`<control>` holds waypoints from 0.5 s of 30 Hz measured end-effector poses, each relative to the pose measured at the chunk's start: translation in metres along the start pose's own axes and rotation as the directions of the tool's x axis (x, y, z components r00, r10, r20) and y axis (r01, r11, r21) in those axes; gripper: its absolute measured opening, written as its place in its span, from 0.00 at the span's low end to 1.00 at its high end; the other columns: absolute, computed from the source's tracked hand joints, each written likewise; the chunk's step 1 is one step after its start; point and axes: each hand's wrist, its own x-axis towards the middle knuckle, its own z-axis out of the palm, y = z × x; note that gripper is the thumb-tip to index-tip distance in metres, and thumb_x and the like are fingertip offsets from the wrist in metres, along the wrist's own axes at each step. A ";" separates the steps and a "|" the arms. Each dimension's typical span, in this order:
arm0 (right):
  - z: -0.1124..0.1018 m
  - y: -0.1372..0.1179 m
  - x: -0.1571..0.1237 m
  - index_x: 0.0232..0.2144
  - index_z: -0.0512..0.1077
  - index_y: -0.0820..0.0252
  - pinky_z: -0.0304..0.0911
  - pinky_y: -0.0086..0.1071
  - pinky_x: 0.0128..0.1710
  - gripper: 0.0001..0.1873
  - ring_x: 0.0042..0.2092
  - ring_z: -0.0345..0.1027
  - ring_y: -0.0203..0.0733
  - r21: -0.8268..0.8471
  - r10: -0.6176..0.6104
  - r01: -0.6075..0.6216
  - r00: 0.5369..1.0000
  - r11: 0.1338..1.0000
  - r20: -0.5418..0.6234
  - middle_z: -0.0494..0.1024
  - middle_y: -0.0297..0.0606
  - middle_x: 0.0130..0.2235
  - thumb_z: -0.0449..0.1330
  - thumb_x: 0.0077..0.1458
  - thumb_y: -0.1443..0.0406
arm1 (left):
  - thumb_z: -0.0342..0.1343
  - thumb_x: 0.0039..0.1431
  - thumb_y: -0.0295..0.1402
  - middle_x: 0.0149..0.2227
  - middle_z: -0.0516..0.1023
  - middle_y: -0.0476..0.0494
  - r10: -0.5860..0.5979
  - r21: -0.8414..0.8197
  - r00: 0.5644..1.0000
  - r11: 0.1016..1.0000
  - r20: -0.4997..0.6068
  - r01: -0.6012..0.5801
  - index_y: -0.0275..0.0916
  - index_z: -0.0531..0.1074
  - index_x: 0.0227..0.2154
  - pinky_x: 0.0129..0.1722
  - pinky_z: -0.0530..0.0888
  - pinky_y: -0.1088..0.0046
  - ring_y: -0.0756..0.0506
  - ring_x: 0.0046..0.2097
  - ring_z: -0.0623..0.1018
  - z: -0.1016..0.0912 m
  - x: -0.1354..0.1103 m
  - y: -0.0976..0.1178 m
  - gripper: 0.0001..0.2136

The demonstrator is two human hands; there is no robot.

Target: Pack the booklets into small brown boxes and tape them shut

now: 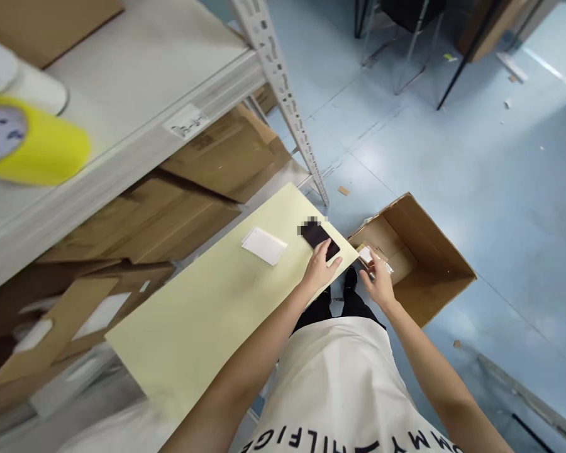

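Observation:
A dark, phone-like flat rectangle (315, 233) lies on the pale yellow tabletop (207, 314), its far end pixelated. My left hand (318, 267) rests at its near end, fingertips touching it and thumb spread to the side. To the left on the same surface is a small stack of white cards or papers (265, 246). Just past the table corner, my right hand (380, 282) hangs over the near side of an open cardboard box (434, 245), fingers apart. Beneath those fingers, inside the box, are small white and brown packets (365, 253), partly covered by the hand.
Along the left stands a metal shelf (122, 151) with cardboard boxes (183, 217) below and a yellow tape roll (42, 141) on top. A chair (412, 19) is at the back on the blue floor (500, 189). A metal bar (528, 399) crosses the lower right.

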 end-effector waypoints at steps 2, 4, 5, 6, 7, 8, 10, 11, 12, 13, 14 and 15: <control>0.020 -0.017 0.026 0.62 0.60 0.59 0.66 0.40 0.43 0.28 0.39 0.69 0.46 -0.090 -0.053 0.076 0.969 0.993 0.241 0.75 0.43 0.39 0.50 0.61 0.58 | 0.54 0.59 0.39 0.58 0.69 0.33 -0.144 -0.001 0.988 0.990 -0.056 0.144 0.36 0.64 0.58 0.58 0.68 0.58 0.39 0.58 0.71 -0.012 -0.015 -0.025 0.25; 0.045 -0.031 0.050 0.62 0.60 0.59 0.65 0.39 0.42 0.28 0.39 0.71 0.48 -0.199 -0.054 0.153 0.901 0.968 0.430 0.77 0.43 0.37 0.51 0.61 0.60 | 0.55 0.58 0.38 0.56 0.71 0.34 -0.288 -0.019 0.953 0.958 -0.093 0.287 0.37 0.66 0.56 0.55 0.71 0.59 0.39 0.54 0.75 -0.020 -0.038 -0.049 0.23; 0.058 -0.037 0.060 0.63 0.58 0.60 0.65 0.39 0.41 0.29 0.40 0.72 0.49 -0.251 -0.041 0.186 0.869 0.950 0.492 0.78 0.44 0.37 0.51 0.61 0.60 | 0.55 0.58 0.38 0.55 0.72 0.34 -0.350 -0.032 0.930 0.937 -0.110 0.348 0.36 0.67 0.55 0.54 0.72 0.59 0.40 0.52 0.76 -0.021 -0.051 -0.059 0.22; 0.070 -0.041 0.069 0.64 0.56 0.60 0.65 0.40 0.41 0.30 0.40 0.73 0.50 -0.297 -0.022 0.214 0.843 0.930 0.537 0.79 0.46 0.38 0.51 0.61 0.60 | 0.54 0.59 0.38 0.55 0.72 0.33 -0.402 -0.042 0.907 0.916 -0.127 0.400 0.36 0.67 0.55 0.52 0.73 0.59 0.40 0.51 0.77 -0.021 -0.066 -0.068 0.22; 0.081 -0.045 0.077 0.65 0.54 0.62 0.65 0.40 0.40 0.31 0.40 0.74 0.52 -0.340 -0.001 0.235 0.823 0.910 0.567 0.79 0.48 0.39 0.51 0.61 0.60 | 0.54 0.59 0.38 0.55 0.73 0.33 -0.444 -0.048 0.884 0.896 -0.146 0.442 0.36 0.67 0.54 0.52 0.74 0.59 0.40 0.50 0.77 -0.020 -0.082 -0.075 0.22; 0.091 -0.048 0.083 0.66 0.53 0.63 0.65 0.41 0.40 0.33 0.40 0.74 0.53 -0.380 0.022 0.252 0.809 0.890 0.587 0.79 0.51 0.40 0.52 0.61 0.60 | 0.54 0.59 0.38 0.54 0.73 0.33 -0.480 -0.049 0.862 0.877 -0.163 0.479 0.36 0.67 0.54 0.51 0.74 0.59 0.39 0.50 0.77 -0.017 -0.098 -0.080 0.21; 0.103 -0.054 0.090 0.66 0.51 0.66 0.65 0.41 0.38 0.34 0.40 0.75 0.55 -0.457 0.058 0.281 0.799 0.844 0.599 0.79 0.56 0.41 0.53 0.61 0.59 | 0.53 0.59 0.37 0.53 0.75 0.34 -0.534 -0.047 0.824 0.843 -0.188 0.535 0.36 0.68 0.53 0.52 0.73 0.58 0.39 0.50 0.77 -0.011 -0.130 -0.086 0.20; 0.107 -0.057 0.091 0.65 0.51 0.67 0.65 0.41 0.37 0.34 0.39 0.75 0.56 -0.488 0.061 0.297 0.804 0.821 0.592 0.79 0.57 0.41 0.53 0.61 0.59 | 0.53 0.59 0.37 0.53 0.75 0.35 -0.552 -0.050 0.810 0.831 -0.199 0.554 0.37 0.69 0.53 0.52 0.73 0.58 0.39 0.51 0.77 -0.008 -0.145 -0.087 0.19; 0.109 -0.061 0.090 0.65 0.52 0.67 0.64 0.41 0.37 0.33 0.39 0.76 0.56 -0.509 0.045 0.317 0.814 0.800 0.579 0.79 0.57 0.41 0.52 0.61 0.60 | 0.53 0.59 0.37 0.53 0.75 0.35 -0.563 -0.055 0.799 0.823 -0.212 0.566 0.37 0.69 0.52 0.53 0.73 0.58 0.39 0.51 0.77 -0.007 -0.159 -0.088 0.19; 0.111 -0.067 0.086 0.64 0.53 0.67 0.64 0.40 0.36 0.32 0.39 0.76 0.55 -0.512 0.010 0.347 0.821 0.786 0.571 0.79 0.57 0.41 0.52 0.62 0.60 | 0.53 0.59 0.37 0.53 0.76 0.35 -0.570 -0.065 0.789 0.818 -0.228 0.572 0.37 0.70 0.51 0.53 0.72 0.58 0.38 0.52 0.77 -0.006 -0.172 -0.088 0.18; 0.113 -0.073 0.080 0.63 0.54 0.66 0.64 0.39 0.35 0.30 0.38 0.76 0.54 -0.498 -0.041 0.387 0.818 0.776 0.574 0.79 0.55 0.40 0.51 0.62 0.61 | 0.53 0.59 0.37 0.52 0.76 0.35 -0.574 -0.078 0.780 0.815 -0.251 0.574 0.38 0.70 0.51 0.54 0.72 0.58 0.38 0.53 0.77 -0.007 -0.184 -0.088 0.18; 0.116 -0.081 0.072 0.62 0.56 0.65 0.64 0.38 0.35 0.28 0.38 0.76 0.53 -0.468 -0.099 0.439 0.802 0.767 0.589 0.80 0.52 0.39 0.50 0.63 0.61 | 0.53 0.59 0.36 0.52 0.76 0.35 -0.577 -0.093 0.768 0.812 -0.278 0.576 0.38 0.70 0.51 0.54 0.72 0.58 0.38 0.53 0.77 -0.010 -0.196 -0.089 0.18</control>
